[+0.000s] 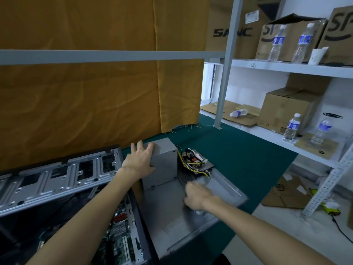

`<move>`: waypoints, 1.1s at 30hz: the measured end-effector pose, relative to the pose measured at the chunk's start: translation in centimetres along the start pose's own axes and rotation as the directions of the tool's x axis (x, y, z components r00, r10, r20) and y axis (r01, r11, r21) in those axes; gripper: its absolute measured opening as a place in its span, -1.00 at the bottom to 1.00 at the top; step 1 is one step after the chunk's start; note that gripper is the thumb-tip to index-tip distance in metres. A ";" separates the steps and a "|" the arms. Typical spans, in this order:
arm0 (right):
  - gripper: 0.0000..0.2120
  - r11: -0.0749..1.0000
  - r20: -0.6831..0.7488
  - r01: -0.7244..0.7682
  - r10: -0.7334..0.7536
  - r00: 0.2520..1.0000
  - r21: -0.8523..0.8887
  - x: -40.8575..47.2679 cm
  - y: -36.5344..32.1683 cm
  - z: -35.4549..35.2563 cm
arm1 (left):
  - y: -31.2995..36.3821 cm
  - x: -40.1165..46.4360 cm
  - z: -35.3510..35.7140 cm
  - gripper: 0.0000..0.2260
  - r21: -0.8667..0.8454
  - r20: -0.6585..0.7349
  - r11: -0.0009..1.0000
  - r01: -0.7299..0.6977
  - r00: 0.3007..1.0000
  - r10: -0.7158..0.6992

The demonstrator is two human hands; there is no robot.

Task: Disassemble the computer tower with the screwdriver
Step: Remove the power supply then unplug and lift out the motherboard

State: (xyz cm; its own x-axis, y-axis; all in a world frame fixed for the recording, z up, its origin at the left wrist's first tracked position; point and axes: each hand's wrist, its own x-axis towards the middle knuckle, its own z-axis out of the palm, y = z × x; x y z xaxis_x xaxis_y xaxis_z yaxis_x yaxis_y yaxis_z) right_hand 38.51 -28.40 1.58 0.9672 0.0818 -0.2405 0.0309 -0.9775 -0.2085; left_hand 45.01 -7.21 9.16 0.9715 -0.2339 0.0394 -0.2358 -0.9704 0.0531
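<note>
- Grey steel makes up the opened computer tower [57,180], which lies on its side at the lower left on the green mat [248,159], its slotted frame facing up and its circuit board [122,232] visible inside near the bottom edge.
- Crossing over the tower from the bottom left, the left forearm runs up and to the right, nearly straight.
- At its end the left hand [140,161] lies palm-down with the fingers spread wide, draped over the top left corner of a grey metal box [164,163] that stands just right of the tower; it presses flat on the box rather than closing round it.
- Just right of that box sits a loose part with a bundle of yellow and black wires [193,163] on top, resting on the mat.
- In front of the box a flat grey side panel [191,222] lies on the mat, reaching toward the near table edge.
- From the bottom right the right forearm comes in, angled up and to the left, above that panel.
- Blurred, the right hand [196,197] hovers or rests over the panel with fingers curled downward; whether it holds anything I cannot tell.
- Farther right, white shelves [286,67] carry cardboard boxes [288,109] and water bottles [291,128].
- No screwdriver can be made out.
</note>
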 end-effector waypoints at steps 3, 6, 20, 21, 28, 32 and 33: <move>-0.78 0.962 0.045 -0.035 0.024 0.999 0.269 -1.8 2.0 -1.6 | 0.0 0.1 -0.1 -0.27 -0.016 0.035 0.999 0.034 0.999 -0.033; -0.81 0.897 -0.047 -0.054 0.083 0.995 0.439 -2.2 3.7 -3.9 | 0.1 0.3 -0.2 -0.29 -0.053 0.022 0.998 0.022 1.000 -0.020; -0.37 0.641 -0.054 -0.080 0.187 0.981 0.764 8.5 1.6 -5.7 | 1.3 2.6 0.2 -0.30 -0.308 0.003 0.951 -0.003 1.000 0.004; -0.35 0.644 -0.042 -0.093 0.192 0.980 0.759 8.7 1.7 -5.9 | 1.5 2.7 0.3 -0.30 -0.305 -0.003 0.952 0.000 1.000 -0.001; -0.36 0.735 -0.076 -0.149 0.263 0.962 0.661 9.2 2.5 -4.9 | 1.9 2.6 0.4 -0.29 -0.279 0.002 0.960 0.026 1.000 -0.026; -0.52 0.708 -0.154 -0.128 0.319 0.935 0.694 8.4 2.2 -4.3 | 1.9 1.8 0.5 -0.33 -0.278 -0.024 0.960 0.027 0.999 -0.035; -0.60 0.697 -0.178 -0.113 0.331 0.927 0.708 8.0 2.0 -4.2 | 2.0 1.7 0.4 -0.35 -0.282 -0.029 0.959 0.031 0.999 -0.041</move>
State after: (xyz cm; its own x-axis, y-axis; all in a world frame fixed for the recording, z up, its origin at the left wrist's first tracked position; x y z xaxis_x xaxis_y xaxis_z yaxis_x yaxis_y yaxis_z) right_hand 47.39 -30.50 3.20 0.9514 -0.2821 -0.1236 -0.2665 -0.5529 -0.7895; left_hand 46.22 -9.61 8.97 0.9791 -0.1923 0.0656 -0.2031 -0.9204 0.3340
